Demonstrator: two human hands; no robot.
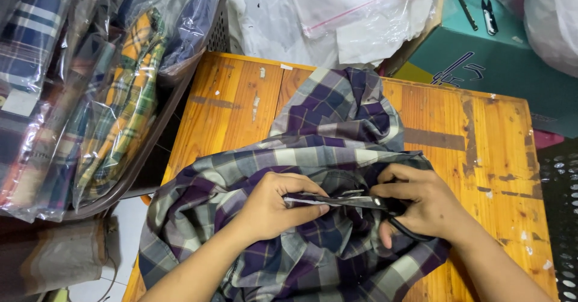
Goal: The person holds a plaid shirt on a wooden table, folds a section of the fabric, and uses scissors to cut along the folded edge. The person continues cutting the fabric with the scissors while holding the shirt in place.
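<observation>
So, worked on a worn orange wooden table (475,157), scuffed, with dark stains and white paint flecks. Had a purple-and-grey plaid shirt (337,115) bunched up in the middle of it, spilling over the near edge. Left hand (274,209) pinched a folded strip of the fabric between thumb and fingers. Right hand (421,203) curled tight around black-handled scissors (385,206), blades lying along that strip, touching it. Pretty cramped spot: brown plastic basket (180,91) just beside the table's left edge, stuffed with bagged plaid garments (120,109). Clear plastic bags (337,13) heaped behind, teal cardboard box (500,61) at the far right corner, pale tiled floor (129,218) down left.
</observation>
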